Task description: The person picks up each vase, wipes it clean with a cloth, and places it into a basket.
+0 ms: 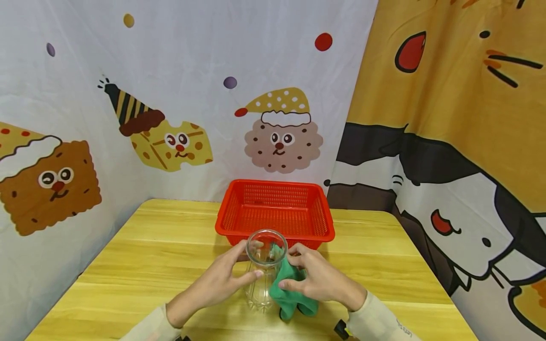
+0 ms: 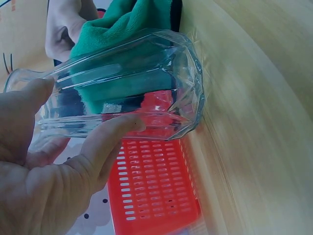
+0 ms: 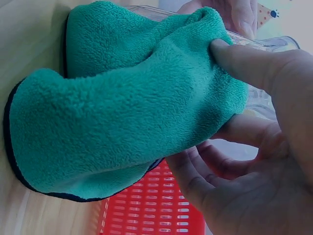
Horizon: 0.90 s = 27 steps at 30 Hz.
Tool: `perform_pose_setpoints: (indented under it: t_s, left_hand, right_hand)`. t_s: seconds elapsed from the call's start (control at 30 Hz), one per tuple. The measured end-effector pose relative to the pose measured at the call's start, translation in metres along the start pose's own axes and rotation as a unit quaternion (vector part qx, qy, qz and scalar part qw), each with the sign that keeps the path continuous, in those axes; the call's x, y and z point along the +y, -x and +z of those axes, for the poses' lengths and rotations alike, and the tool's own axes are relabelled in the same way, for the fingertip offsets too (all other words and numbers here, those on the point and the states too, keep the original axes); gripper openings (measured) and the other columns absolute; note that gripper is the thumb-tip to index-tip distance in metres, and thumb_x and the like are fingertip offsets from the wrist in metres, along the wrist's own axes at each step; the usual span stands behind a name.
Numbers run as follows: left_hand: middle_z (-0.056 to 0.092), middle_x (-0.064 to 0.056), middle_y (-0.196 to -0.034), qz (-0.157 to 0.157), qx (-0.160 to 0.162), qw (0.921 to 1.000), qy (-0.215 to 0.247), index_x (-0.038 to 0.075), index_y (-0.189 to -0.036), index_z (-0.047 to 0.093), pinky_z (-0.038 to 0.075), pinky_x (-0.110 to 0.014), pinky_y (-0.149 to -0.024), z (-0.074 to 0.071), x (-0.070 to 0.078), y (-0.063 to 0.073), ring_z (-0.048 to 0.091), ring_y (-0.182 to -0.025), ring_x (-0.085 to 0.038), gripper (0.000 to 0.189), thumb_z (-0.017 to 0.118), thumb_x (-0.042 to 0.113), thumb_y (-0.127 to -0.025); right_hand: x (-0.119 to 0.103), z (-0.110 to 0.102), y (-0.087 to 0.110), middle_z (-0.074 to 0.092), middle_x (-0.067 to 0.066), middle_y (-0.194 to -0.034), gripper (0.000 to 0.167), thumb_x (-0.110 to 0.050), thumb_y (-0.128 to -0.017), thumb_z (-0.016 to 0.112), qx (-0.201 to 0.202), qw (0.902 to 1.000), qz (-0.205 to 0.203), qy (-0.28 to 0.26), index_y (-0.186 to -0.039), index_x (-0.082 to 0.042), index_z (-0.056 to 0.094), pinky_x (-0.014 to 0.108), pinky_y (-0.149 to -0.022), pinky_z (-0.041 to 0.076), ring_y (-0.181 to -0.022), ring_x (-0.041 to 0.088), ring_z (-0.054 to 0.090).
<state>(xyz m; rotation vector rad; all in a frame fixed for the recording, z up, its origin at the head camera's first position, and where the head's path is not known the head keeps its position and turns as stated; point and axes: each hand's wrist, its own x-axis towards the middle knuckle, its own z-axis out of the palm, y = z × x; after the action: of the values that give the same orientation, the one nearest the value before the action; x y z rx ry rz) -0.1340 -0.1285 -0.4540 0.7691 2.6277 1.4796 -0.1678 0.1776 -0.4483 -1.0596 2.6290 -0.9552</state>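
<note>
A clear glass vase (image 1: 261, 289) with a wide round rim stands upright on the table. My left hand (image 1: 219, 279) grips it from the left; in the left wrist view the thumb and fingers (image 2: 105, 142) curl round its ribbed side. A green plush cloth (image 1: 294, 296) with a dark edge hangs from my right hand (image 1: 322, 277) against the vase's right side. In the right wrist view, thumb and fingers pinch the cloth (image 3: 146, 98), which covers much of the glass from that side.
Right behind the vase sits a red perforated plastic basket (image 1: 275, 239) on the wood-grain table (image 1: 162, 255). A cartoon-printed cloth backdrop (image 1: 179, 57) hangs along the table's back and sides.
</note>
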Motion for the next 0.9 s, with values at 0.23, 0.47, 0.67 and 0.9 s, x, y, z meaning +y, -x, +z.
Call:
perform_pose_setpoints:
  t_s: [0.23,0.47,0.67,0.9]
  left_hand:
    - [0.077,-0.012,-0.154,-0.002,0.006,1.0,-0.004,0.024,-0.17,0.053,0.055,-0.08,-0.122,-0.0003,0.0006,0.0002,0.075,-0.142,-0.045,0.067,0.08,0.046,-0.112]
    - [0.078,-0.01,-0.153,0.001,0.007,1.0,-0.004,0.025,-0.168,0.054,0.056,-0.078,-0.122,0.0018,-0.001,-0.0004,0.076,-0.142,-0.043,0.065,0.08,0.046,-0.112]
    - [0.078,-0.01,-0.153,-0.001,0.011,0.9999,-0.006,0.026,-0.166,0.056,0.057,-0.078,-0.122,0.0028,-0.0028,-0.0004,0.076,-0.141,-0.043,0.064,0.081,0.047,-0.112]
    - [0.077,-0.01,-0.154,0.0,0.007,1.0,-0.001,0.025,-0.167,0.055,0.055,-0.08,-0.122,0.0024,-0.0029,-0.0008,0.075,-0.142,-0.045,0.064,0.08,0.046,-0.112]
  right_hand:
    - [0.0036,-0.001,0.0001,0.069,0.006,-0.147,0.06,-0.044,-0.107,0.087,-0.01,0.9999,-0.007,0.004,-0.152,-0.005,0.076,0.031,-0.103,0.061,-0.129,0.02,0.067]
    - [0.0067,0.001,-0.0008,0.069,0.007,-0.144,0.048,-0.041,-0.106,0.089,-0.019,0.9997,-0.014,0.007,-0.139,-0.007,0.083,0.03,-0.102,0.063,-0.125,0.016,0.068]
    - [0.0095,0.0031,-0.0005,0.069,0.006,-0.143,0.045,-0.039,-0.106,0.09,-0.025,0.9995,-0.015,0.013,-0.138,-0.007,0.084,0.031,-0.104,0.064,-0.127,0.019,0.069]
    - [0.0103,0.0036,-0.0014,0.07,0.008,-0.144,0.046,-0.037,-0.104,0.092,-0.033,0.9991,-0.004,0.026,-0.135,-0.005,0.084,0.031,-0.102,0.064,-0.125,0.023,0.071]
